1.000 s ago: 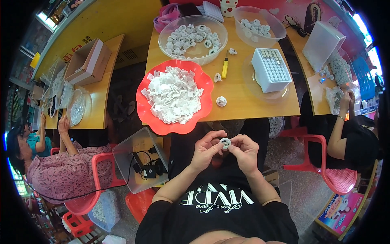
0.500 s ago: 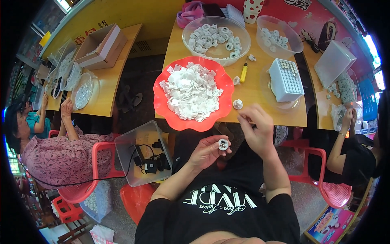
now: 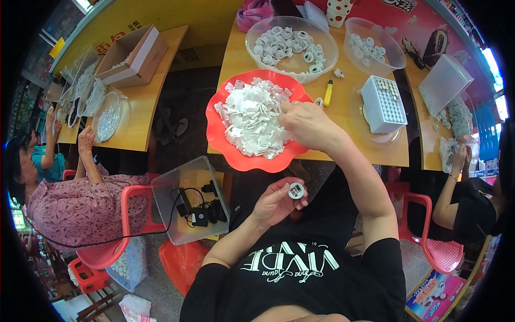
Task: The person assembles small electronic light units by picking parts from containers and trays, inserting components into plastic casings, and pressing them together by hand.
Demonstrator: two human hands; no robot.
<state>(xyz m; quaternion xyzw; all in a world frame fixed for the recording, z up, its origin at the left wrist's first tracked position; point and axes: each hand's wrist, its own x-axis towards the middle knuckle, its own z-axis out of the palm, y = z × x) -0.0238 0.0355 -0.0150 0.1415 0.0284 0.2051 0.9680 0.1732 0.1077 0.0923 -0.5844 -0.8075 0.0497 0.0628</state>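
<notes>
My left hand [image 3: 272, 204] is closed around a small round white plastic housing [image 3: 295, 191], held over my lap with its open side up; dark and metallic parts show inside. My right hand [image 3: 310, 126] reaches over the right side of a red scalloped bowl [image 3: 214, 137]. Its fingertips are pinched together at the edge of the heaped flat white plastic pieces [image 3: 252, 115]. Whatever sits between those fingertips is too small and hidden to make out.
Behind the bowl stand two clear tubs [image 3: 292, 75] [image 3: 394, 59] of white round parts. A yellow-handled screwdriver [image 3: 328, 94] and a white tray [image 3: 382, 107] lie to the right. A clear bin [image 3: 171, 214] with black adapters is at lower left. People work at both sides.
My right hand has moved from the table's front edge up and left to the pieces in the red bowl. My left hand still holds the round housing, nearly in place.
</notes>
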